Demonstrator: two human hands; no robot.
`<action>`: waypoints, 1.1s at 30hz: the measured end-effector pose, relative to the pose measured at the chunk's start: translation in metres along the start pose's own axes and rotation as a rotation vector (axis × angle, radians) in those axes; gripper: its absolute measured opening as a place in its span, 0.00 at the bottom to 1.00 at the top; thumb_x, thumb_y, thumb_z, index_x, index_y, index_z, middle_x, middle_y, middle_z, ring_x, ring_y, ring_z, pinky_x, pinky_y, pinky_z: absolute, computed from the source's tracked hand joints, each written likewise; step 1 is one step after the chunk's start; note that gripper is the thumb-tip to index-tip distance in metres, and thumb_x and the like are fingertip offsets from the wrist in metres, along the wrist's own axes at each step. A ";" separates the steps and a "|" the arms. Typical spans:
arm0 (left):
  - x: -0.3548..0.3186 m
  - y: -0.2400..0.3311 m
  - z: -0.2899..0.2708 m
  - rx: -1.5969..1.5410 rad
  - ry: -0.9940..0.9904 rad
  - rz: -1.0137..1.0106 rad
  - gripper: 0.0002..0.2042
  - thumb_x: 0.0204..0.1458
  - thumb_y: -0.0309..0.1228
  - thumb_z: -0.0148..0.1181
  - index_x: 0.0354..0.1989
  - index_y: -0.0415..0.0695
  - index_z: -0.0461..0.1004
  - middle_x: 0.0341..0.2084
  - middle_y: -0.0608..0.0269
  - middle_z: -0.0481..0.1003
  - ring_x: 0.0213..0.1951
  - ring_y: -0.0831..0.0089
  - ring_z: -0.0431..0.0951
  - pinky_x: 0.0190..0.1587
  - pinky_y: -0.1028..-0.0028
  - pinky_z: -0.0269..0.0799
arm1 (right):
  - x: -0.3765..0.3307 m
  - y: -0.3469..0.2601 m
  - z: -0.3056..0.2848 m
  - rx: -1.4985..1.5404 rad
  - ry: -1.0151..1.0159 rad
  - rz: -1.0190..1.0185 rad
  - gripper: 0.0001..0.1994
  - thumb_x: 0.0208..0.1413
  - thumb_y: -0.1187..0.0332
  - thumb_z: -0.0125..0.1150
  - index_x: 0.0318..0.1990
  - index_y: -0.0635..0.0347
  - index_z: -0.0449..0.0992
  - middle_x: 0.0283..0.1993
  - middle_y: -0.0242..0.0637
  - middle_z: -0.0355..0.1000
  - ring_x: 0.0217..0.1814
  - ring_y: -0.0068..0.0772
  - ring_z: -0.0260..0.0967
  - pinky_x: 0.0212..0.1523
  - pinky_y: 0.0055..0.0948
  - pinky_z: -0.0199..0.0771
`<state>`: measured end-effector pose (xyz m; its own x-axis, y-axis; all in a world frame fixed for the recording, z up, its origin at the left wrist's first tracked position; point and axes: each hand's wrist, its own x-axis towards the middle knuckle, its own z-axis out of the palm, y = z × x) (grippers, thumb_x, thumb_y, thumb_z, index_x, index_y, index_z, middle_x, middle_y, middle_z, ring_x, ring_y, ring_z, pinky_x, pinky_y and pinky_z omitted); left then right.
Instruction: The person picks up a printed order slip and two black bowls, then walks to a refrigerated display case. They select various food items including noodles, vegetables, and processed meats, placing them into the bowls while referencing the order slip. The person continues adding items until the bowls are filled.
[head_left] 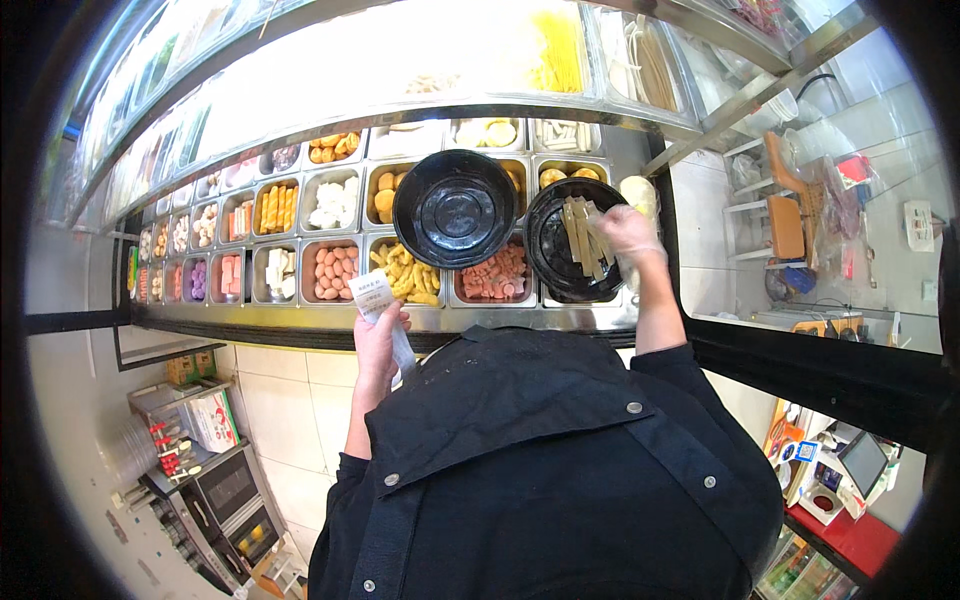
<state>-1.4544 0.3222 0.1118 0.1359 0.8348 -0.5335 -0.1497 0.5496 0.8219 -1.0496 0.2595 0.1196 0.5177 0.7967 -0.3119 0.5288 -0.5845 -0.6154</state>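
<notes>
My left hand pinches a long white printed paper slip, which hangs down past my wrist. In a clear plastic glove, my right hand is closed at the edge of a bundle of flat brownish-green strips, over the right black bowl. The strips stand partly in that bowl, and my fingertips are partly hidden. To its left, a second black bowl, with nothing visible inside, rests across the food trays. Yellow curled pieces fill the tray just beyond my left hand.
Rows of metal trays hold pink sausages, reddish chopped pieces, white balls and yellow sticks. A metal-edged shelf crosses above the far trays. A steel counter edge runs before me; an oven stands behind left.
</notes>
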 end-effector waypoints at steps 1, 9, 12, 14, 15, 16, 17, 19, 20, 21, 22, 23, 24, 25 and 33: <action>-0.003 0.001 0.000 -0.052 -0.029 -0.034 0.14 0.49 0.30 0.58 0.42 0.40 0.67 0.31 0.61 0.72 0.29 0.73 0.73 0.31 0.74 0.72 | 0.006 0.005 0.015 -0.178 -0.039 0.007 0.19 0.45 0.54 0.59 0.35 0.62 0.77 0.32 0.45 0.73 0.35 0.41 0.71 0.39 0.35 0.69; -0.023 0.024 0.020 -0.655 -0.409 -0.073 0.29 0.58 0.54 0.27 0.55 0.43 0.61 0.39 0.51 0.70 0.33 0.60 0.74 0.35 0.64 0.73 | 0.017 0.016 0.064 -0.371 -0.116 0.235 0.17 0.43 0.61 0.56 0.38 0.62 0.77 0.42 0.50 0.72 0.46 0.47 0.70 0.47 0.38 0.69; -0.031 0.036 0.028 -0.693 -0.475 -0.056 0.33 0.57 0.57 0.23 0.56 0.43 0.59 0.43 0.49 0.70 0.34 0.60 0.74 0.37 0.63 0.73 | 0.025 0.027 0.066 -0.370 -0.129 0.177 0.16 0.43 0.61 0.56 0.37 0.61 0.77 0.40 0.51 0.72 0.45 0.48 0.70 0.46 0.37 0.69; -0.035 0.041 0.031 -0.707 -0.476 -0.047 0.34 0.56 0.58 0.23 0.57 0.42 0.59 0.44 0.48 0.69 0.34 0.60 0.74 0.37 0.63 0.73 | 0.029 0.038 0.066 -0.296 -0.194 0.164 0.15 0.43 0.60 0.56 0.35 0.61 0.77 0.39 0.51 0.72 0.44 0.49 0.71 0.46 0.38 0.69; -0.036 0.043 0.032 -0.721 -0.485 -0.041 0.34 0.56 0.58 0.23 0.57 0.42 0.59 0.44 0.48 0.69 0.34 0.60 0.74 0.37 0.64 0.73 | 0.031 0.043 0.064 -0.416 -0.176 -0.018 0.16 0.43 0.58 0.57 0.32 0.63 0.77 0.36 0.50 0.73 0.41 0.48 0.71 0.43 0.37 0.69; -0.038 0.045 0.033 -0.735 -0.494 -0.036 0.34 0.56 0.58 0.23 0.57 0.42 0.59 0.44 0.48 0.69 0.34 0.60 0.74 0.37 0.64 0.73 | 0.031 0.048 0.063 -0.319 -0.199 -0.014 0.16 0.43 0.58 0.58 0.31 0.63 0.77 0.35 0.50 0.73 0.40 0.48 0.71 0.43 0.36 0.69; -0.039 0.047 0.033 -0.747 -0.500 -0.034 0.34 0.56 0.58 0.22 0.57 0.42 0.59 0.44 0.48 0.69 0.34 0.60 0.74 0.37 0.64 0.73 | 0.031 0.051 0.060 -0.231 -0.253 -0.005 0.16 0.43 0.57 0.59 0.31 0.63 0.77 0.35 0.50 0.73 0.40 0.47 0.72 0.42 0.36 0.69; -0.039 0.050 0.034 -0.761 -0.515 -0.021 0.34 0.56 0.58 0.22 0.56 0.42 0.59 0.44 0.48 0.69 0.34 0.61 0.73 0.37 0.64 0.73 | 0.028 0.052 0.053 -0.090 -0.313 -0.040 0.15 0.42 0.58 0.61 0.29 0.63 0.76 0.32 0.49 0.73 0.35 0.46 0.72 0.38 0.36 0.69; -0.040 0.052 0.035 -0.768 -0.521 -0.017 0.34 0.56 0.58 0.22 0.56 0.41 0.59 0.44 0.48 0.69 0.34 0.61 0.73 0.37 0.65 0.72 | 0.026 0.050 0.050 -0.159 -0.299 -0.039 0.15 0.42 0.59 0.61 0.29 0.63 0.77 0.30 0.49 0.73 0.33 0.47 0.72 0.37 0.36 0.69; -0.040 0.053 0.036 -0.767 -0.521 -0.003 0.34 0.56 0.57 0.22 0.56 0.42 0.58 0.44 0.48 0.69 0.34 0.61 0.73 0.37 0.65 0.72 | 0.023 0.046 0.046 -0.229 -0.248 -0.056 0.14 0.41 0.60 0.62 0.30 0.64 0.77 0.27 0.49 0.72 0.31 0.48 0.71 0.35 0.37 0.69; -0.040 0.054 0.037 -0.771 -0.524 -0.002 0.34 0.56 0.57 0.22 0.56 0.42 0.58 0.44 0.47 0.68 0.34 0.61 0.73 0.37 0.64 0.72 | 0.020 0.040 0.042 -0.303 -0.220 -0.059 0.14 0.41 0.61 0.63 0.30 0.64 0.77 0.24 0.49 0.72 0.29 0.48 0.71 0.33 0.37 0.69; -0.040 0.055 0.038 -0.774 -0.529 -0.002 0.33 0.56 0.57 0.22 0.56 0.42 0.58 0.44 0.47 0.68 0.34 0.60 0.73 0.37 0.64 0.72 | 0.018 0.033 0.036 -0.451 -0.186 -0.059 0.14 0.41 0.60 0.61 0.30 0.64 0.77 0.24 0.50 0.71 0.29 0.50 0.71 0.33 0.37 0.69; -0.039 0.057 0.038 -0.776 -0.532 -0.004 0.33 0.56 0.57 0.23 0.56 0.42 0.58 0.45 0.47 0.68 0.34 0.60 0.73 0.37 0.64 0.72 | 0.016 0.026 0.031 -0.394 -0.140 -0.137 0.14 0.42 0.60 0.61 0.29 0.64 0.77 0.24 0.48 0.71 0.28 0.47 0.71 0.32 0.35 0.69; -0.039 0.058 0.038 -0.794 -0.531 -0.018 0.33 0.56 0.57 0.23 0.56 0.41 0.58 0.44 0.46 0.68 0.35 0.60 0.73 0.37 0.64 0.72 | 0.014 0.020 0.023 -0.367 -0.125 -0.176 0.14 0.43 0.60 0.60 0.28 0.65 0.76 0.23 0.46 0.71 0.27 0.44 0.71 0.31 0.34 0.69; -0.037 0.066 0.034 -0.844 -0.543 0.009 0.33 0.56 0.57 0.26 0.56 0.41 0.58 0.45 0.46 0.68 0.35 0.58 0.73 0.37 0.63 0.73 | 0.012 0.014 0.000 0.777 -0.308 -0.133 0.07 0.49 0.66 0.56 0.24 0.57 0.72 0.22 0.29 0.68 0.22 0.19 0.63 0.24 0.19 0.62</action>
<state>-1.4360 0.3267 0.1925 0.5284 0.8271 -0.1915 -0.7699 0.5619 0.3025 -1.0359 0.2612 0.1076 0.2177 0.9237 -0.3153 -0.0985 -0.3006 -0.9486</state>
